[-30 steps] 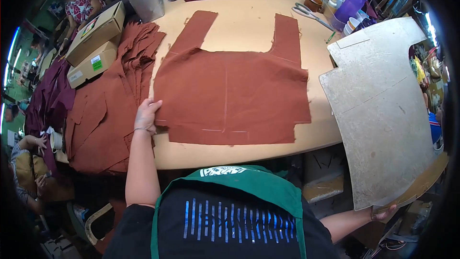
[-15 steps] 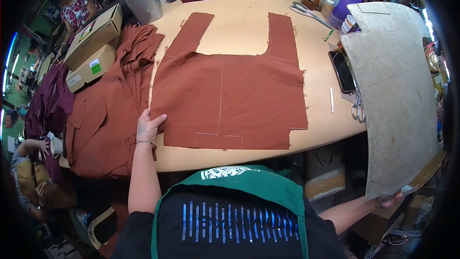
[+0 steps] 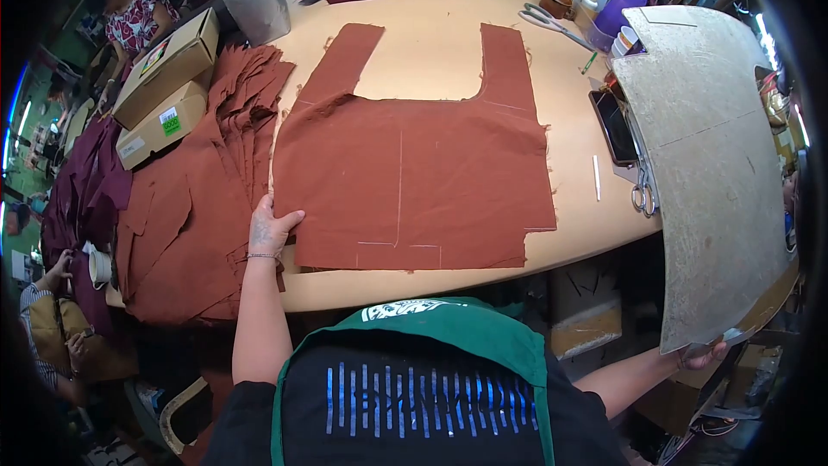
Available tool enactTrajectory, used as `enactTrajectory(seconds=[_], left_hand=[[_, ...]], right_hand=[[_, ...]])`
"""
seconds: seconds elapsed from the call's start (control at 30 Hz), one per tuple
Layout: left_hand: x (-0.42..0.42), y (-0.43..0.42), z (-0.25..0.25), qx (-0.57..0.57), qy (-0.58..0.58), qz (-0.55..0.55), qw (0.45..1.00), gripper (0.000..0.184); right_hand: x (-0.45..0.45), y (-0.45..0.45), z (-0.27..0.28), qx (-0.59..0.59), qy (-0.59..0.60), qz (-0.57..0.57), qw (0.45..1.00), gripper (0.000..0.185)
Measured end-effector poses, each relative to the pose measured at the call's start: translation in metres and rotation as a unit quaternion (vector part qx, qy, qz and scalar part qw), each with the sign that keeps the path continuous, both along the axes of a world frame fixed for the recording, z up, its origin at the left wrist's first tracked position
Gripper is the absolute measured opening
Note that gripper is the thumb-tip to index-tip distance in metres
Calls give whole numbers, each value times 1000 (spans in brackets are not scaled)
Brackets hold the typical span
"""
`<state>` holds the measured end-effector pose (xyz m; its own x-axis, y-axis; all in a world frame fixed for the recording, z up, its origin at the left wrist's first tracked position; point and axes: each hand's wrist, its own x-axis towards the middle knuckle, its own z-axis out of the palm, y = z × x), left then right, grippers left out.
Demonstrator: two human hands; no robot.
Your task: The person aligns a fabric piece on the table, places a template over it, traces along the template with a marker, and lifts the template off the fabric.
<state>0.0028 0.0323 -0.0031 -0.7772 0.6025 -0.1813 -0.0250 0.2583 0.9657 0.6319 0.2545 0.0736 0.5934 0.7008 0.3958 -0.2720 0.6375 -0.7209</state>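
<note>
Cloth panel (image 3: 466, 173) lies flat on the worktop (image 3: 423, 65), left grip (image 3: 273, 229) pinching its side edge, right grip (image 3: 703, 355) holding the pale board's (image 3: 707, 142) lower edge; light fingers best avoid creases

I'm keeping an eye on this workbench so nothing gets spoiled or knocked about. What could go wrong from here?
The large pale board, held near its bottom corner by the right hand, could knock the phone or nearby scissors if it swings inward.

The left hand, at the rust-brown cloth's left edge, might drag it out of line.

The rumple at its upper left might throw off its outline.
</note>
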Motion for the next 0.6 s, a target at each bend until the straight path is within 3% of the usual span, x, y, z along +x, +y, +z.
enactTrajectory(seconds=[0.13,0.33,0.43,0.6], left_hand=[[2,2,4,-22,19,-5,1000,31],[7,7,3,165,-165,64,970,22],[-14,-23,16,150,51,151,976,24],[-81,-120,74,195,225,361,884,26]], right_hand=[[-4,4,-2,-1,2,7,1000,48],[-20,18,-1,-12,-7,32,999,46],[-37,26,-1,-24,-16,51,998,45],[-87,51,-20,-77,-56,127,987,44]])
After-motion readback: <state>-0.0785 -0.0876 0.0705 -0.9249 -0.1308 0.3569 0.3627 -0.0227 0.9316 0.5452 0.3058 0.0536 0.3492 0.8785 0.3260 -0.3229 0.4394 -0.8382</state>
